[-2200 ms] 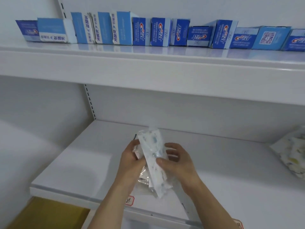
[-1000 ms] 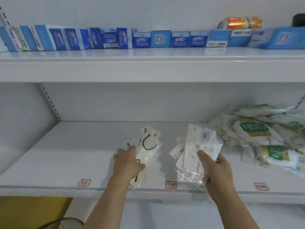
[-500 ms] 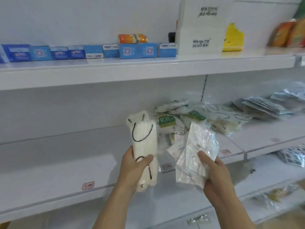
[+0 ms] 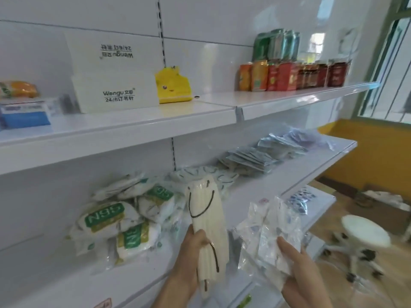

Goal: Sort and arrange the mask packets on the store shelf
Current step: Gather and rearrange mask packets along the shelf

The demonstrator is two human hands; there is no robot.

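Left hand (image 4: 189, 261) grips an upright white mask pack (image 4: 208, 227) (black ear loops visible) at 6 o'clock before the shelf (image 4: 278, 185), right hand (image 4: 304, 272) at 5 o'clock clutches crinkled clear mask packets (image 4: 269, 236), N95 packets (image 4: 115, 218) piled at 9 o'clock.

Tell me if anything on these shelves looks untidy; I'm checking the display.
Yes. The green-labelled mask packets on the middle shelf lie in a tumbled heap, overlapping at different angles. The blue packets further right lie in a loose pile too.
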